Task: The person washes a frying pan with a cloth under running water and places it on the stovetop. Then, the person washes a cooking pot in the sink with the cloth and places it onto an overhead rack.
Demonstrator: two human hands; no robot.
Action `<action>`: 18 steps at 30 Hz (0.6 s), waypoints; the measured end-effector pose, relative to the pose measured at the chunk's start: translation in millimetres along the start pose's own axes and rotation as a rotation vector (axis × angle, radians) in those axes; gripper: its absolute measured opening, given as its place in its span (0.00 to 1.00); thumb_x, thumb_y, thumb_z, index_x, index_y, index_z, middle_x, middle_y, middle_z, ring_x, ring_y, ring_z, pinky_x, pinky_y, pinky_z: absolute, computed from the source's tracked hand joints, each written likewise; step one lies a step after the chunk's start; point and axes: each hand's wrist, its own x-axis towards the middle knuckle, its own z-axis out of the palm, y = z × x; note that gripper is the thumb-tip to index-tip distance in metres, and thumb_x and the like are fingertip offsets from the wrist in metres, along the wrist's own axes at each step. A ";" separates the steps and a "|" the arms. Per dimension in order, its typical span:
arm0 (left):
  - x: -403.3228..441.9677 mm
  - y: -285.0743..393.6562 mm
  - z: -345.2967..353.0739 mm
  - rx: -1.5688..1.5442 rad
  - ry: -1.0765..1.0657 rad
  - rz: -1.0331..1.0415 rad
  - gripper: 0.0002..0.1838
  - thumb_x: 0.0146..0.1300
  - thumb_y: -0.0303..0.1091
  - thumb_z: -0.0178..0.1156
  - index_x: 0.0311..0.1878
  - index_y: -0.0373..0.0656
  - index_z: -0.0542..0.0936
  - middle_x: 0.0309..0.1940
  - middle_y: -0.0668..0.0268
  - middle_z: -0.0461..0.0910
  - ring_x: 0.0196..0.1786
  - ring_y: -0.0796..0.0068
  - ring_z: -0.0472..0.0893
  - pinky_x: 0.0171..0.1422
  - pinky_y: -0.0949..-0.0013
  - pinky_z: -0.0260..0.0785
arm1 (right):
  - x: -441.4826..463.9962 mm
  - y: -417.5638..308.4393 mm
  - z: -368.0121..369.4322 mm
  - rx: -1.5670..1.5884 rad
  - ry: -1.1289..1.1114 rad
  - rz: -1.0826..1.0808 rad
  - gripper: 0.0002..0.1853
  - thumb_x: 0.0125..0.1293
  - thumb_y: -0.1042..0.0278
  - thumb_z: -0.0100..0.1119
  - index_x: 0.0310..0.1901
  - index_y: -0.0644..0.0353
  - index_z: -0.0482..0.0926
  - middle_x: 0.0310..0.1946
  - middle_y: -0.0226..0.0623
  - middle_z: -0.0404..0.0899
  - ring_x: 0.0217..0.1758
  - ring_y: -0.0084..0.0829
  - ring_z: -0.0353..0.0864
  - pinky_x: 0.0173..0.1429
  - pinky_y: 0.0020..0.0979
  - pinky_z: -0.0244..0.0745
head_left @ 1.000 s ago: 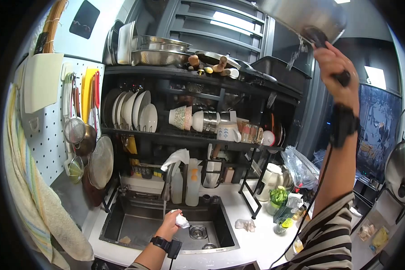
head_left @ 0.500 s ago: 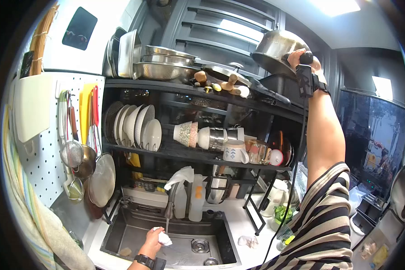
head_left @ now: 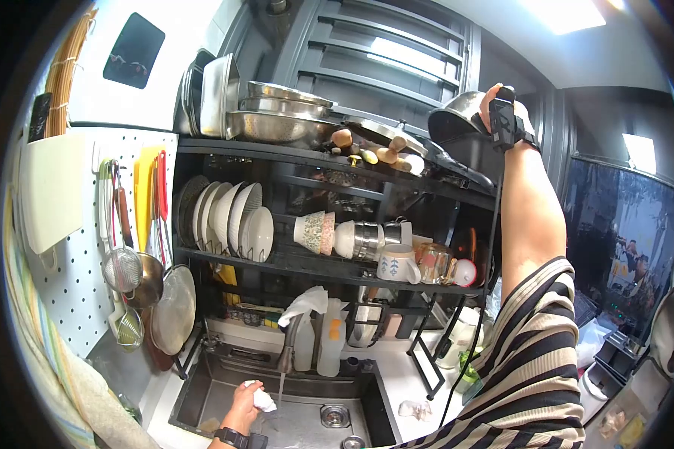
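Note:
My left hand (head_left: 241, 408) is over the sink (head_left: 307, 385), its fingers closed around a crumpled white cloth or paper (head_left: 263, 399). Beside it, a thin stream of water runs from the faucet (head_left: 286, 352). High on the right, my raised right hand (head_left: 491, 111) is at the top shelf, its fingers curled at the side of a steel pot (head_left: 466, 100). The pot's handle is hidden behind the black device strapped to that hand. Close below the hand, a dark pan (head_left: 451, 126) partly covers the pot.
Steel bowls and a colander (head_left: 281, 129) stand on the top shelf, beside wooden-handled tools (head_left: 388, 154). Below are plates (head_left: 258, 232), cups and a mug (head_left: 395, 264). Bottles (head_left: 329, 344) stand behind the sink. A black cable (head_left: 466, 367) hangs along my right arm.
My right hand has lowered the steel pot towards the shelf, tilting it and moving it behind the dark pan. My left hand still holds the white cloth or paper, slightly left of before.

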 end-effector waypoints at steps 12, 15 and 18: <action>-11.6 1.1 9.2 -0.036 -0.053 -0.041 0.05 0.56 0.27 0.58 0.36 0.43 0.73 0.26 0.66 0.74 0.28 0.70 0.76 0.32 0.62 0.72 | -21.0 4.6 -32.5 -1.596 -0.092 -0.720 0.17 0.62 0.58 0.50 0.46 0.62 0.72 0.37 0.38 0.77 0.40 0.28 0.76 0.45 0.27 0.71; -11.1 -7.6 18.5 -0.006 -0.098 0.009 0.02 0.57 0.27 0.57 0.33 0.42 0.74 0.25 0.67 0.74 0.27 0.72 0.76 0.32 0.67 0.72 | -33.7 6.4 -21.4 -0.993 0.084 -0.644 0.14 0.64 0.63 0.42 0.46 0.60 0.71 0.35 0.38 0.76 0.36 0.28 0.76 0.37 0.27 0.75; -4.7 -13.1 24.5 -0.060 -0.210 0.005 0.04 0.59 0.33 0.56 0.35 0.45 0.73 0.24 0.68 0.74 0.28 0.72 0.77 0.31 0.66 0.71 | -95.3 26.7 -20.4 -1.147 0.043 -0.778 0.15 0.63 0.62 0.44 0.47 0.61 0.70 0.34 0.38 0.76 0.35 0.27 0.77 0.34 0.26 0.75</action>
